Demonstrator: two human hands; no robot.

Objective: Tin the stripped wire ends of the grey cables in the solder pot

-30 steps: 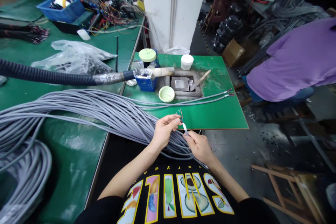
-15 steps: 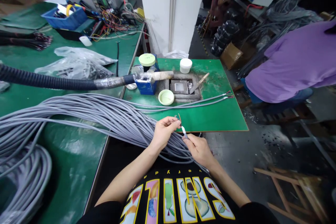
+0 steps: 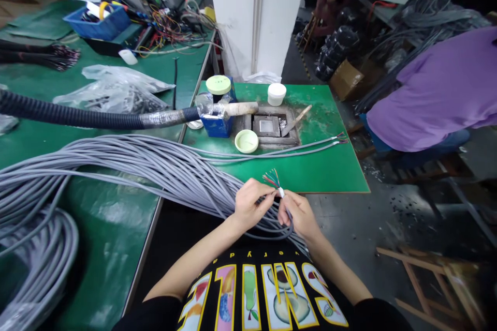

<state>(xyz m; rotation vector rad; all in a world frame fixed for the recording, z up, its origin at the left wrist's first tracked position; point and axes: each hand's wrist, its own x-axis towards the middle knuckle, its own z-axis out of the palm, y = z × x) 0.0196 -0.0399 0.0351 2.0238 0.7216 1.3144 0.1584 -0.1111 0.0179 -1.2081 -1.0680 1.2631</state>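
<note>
My right hand (image 3: 298, 213) is closed around a grey cable (image 3: 288, 212) just below its stripped end. A white band (image 3: 281, 192) sits at the end of the jacket, and thin coloured wires (image 3: 273, 178), red, green and others, fan out from it. My left hand (image 3: 251, 202) is in a pinch, its thumb and fingertips at the base of these wires beside the band; what lies between them is too small to make out. Under both hands runs a thick bundle of grey cables (image 3: 155, 160).
Two stripped cable ends (image 3: 337, 139) lie on the green table (image 3: 322, 173). Behind them are a solder pot (image 3: 266, 125), a scraper (image 3: 298, 119), a pale green lid (image 3: 246, 141), a white tub (image 3: 276, 94) and a ribbed hose (image 3: 97, 118). A person in purple (image 3: 438, 88) sits at right.
The wires, earlier gathered in my left fingers, now stand spread in a fan. My left fingers have moved down to their base, and both hands have shifted slightly right.
</note>
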